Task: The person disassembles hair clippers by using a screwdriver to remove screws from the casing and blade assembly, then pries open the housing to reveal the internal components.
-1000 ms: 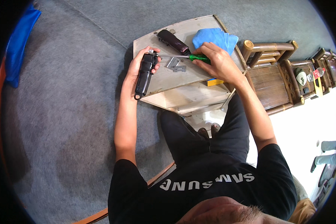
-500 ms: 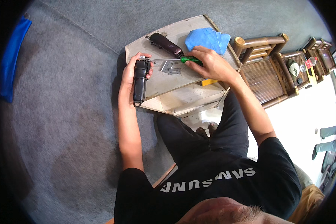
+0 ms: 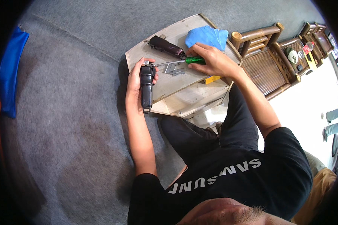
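My left hand (image 3: 136, 79) is wrapped round a black hair clipper (image 3: 147, 90), its head end up and its hanging loop toward me. A screwdriver (image 3: 194, 60) with a green handle is gripped in my right hand (image 3: 213, 62). Its thin shaft points left, and the tip meets the clipper's head end; the exact contact is too small to make out. Flat metal parts (image 3: 174, 70) lie on the wooden tabletop (image 3: 162, 89) below the shaft. Behind them rests a second, dark clipper (image 3: 166, 46). A blue cloth (image 3: 206, 37) is spread beyond my right hand.
Under the tabletop is an open shelf (image 3: 197, 98), with a yellow object (image 3: 212, 79) at its edge. Bamboo chairs (image 3: 264, 69) stand to the right, one bearing a cap (image 3: 292, 56) and a bottle (image 3: 308, 47). Blue fabric (image 3: 12, 73) hangs at the far left. Another person's legs (image 3: 331, 123) show at far right.
The view has shifted slightly, and the clipper and left hand appear a little lower and farther right. Both hands keep their holds, with the screwdriver still at the clipper's head.
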A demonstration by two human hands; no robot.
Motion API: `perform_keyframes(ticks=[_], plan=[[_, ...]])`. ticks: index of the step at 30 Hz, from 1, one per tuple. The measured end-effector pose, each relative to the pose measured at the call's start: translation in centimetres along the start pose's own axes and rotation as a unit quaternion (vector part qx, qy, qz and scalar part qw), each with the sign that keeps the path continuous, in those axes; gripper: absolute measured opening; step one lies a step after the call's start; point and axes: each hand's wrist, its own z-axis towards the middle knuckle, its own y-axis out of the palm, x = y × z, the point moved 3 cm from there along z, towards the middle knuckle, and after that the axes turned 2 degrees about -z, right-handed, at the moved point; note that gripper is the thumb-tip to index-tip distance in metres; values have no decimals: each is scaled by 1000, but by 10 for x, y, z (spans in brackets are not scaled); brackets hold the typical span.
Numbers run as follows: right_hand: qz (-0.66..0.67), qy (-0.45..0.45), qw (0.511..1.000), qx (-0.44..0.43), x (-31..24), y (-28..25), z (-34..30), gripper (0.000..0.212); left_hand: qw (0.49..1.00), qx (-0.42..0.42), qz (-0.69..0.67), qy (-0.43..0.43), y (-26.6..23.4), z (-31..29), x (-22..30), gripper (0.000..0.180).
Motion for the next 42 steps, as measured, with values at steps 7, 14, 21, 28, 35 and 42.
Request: perform_keyframes(ticks=[7, 14, 21, 28, 35, 42], plan=[[-35, 5, 998, -49, 14, -5, -15, 30, 999, 16, 46, -23, -5, 14, -13, 41], [46, -57, 997, -27, 17, -4, -9, 28, 1000, 4, 9, -13, -16, 18, -18, 47], [28, -15, 999, -11, 11, -11, -10, 30, 998, 44, 10, -42, -6, 16, -13, 45], [70, 6, 997, -7, 8, -7, -2, 30, 995, 94, -40, 14, 16, -3, -8, 44], [34, 27, 998, -54, 4, -14, -3, 29, 989, 132, -54, 42, 27, -7, -12, 44], [84, 21, 996, -22, 3, -16, -4, 31, 993, 102, -43, 39, 26, -10, -11, 42]])
